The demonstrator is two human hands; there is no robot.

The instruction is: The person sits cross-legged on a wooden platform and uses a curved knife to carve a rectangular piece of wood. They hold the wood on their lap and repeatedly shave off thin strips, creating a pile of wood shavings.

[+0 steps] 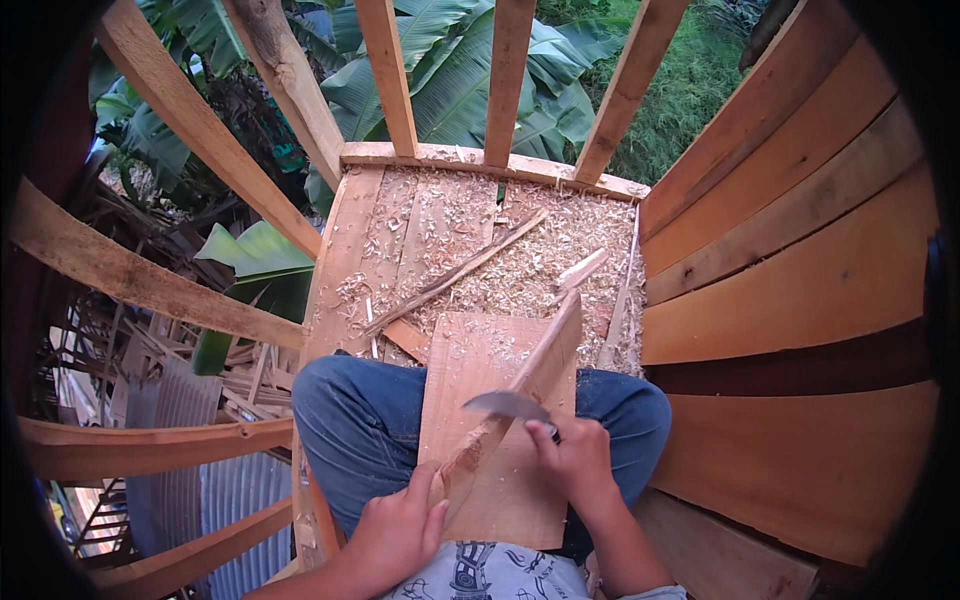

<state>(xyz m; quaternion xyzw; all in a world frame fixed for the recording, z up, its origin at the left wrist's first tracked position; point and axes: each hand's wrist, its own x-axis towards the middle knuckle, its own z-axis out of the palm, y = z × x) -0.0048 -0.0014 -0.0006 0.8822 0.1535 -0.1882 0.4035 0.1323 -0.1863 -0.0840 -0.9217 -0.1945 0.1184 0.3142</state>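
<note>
My left hand [398, 522] is closed round the near end of a wooden plank piece [548, 360], which slants away from me to the right, its far end narrowing to a point. In my right hand [580, 458] is a knife; its handle is mostly hidden by my fingers. The knife's curved, grey blade [503, 404] points left across the plank piece's edge, around the middle of its length; I cannot tell how deep it bites. Beneath both lies a flat wooden board [457, 375] across my lap, resting over my jeans, with a few shavings on its far part.
Wood shavings [575, 232] cover much of the plank floor [345, 230]. A long, thin stick [460, 268] and a short offcut [583, 268] lie there. Wooden slats [510, 80] fence the far and left sides; a plank wall [790, 300] closes the right. Corrugated sheets [170, 430] sit below left.
</note>
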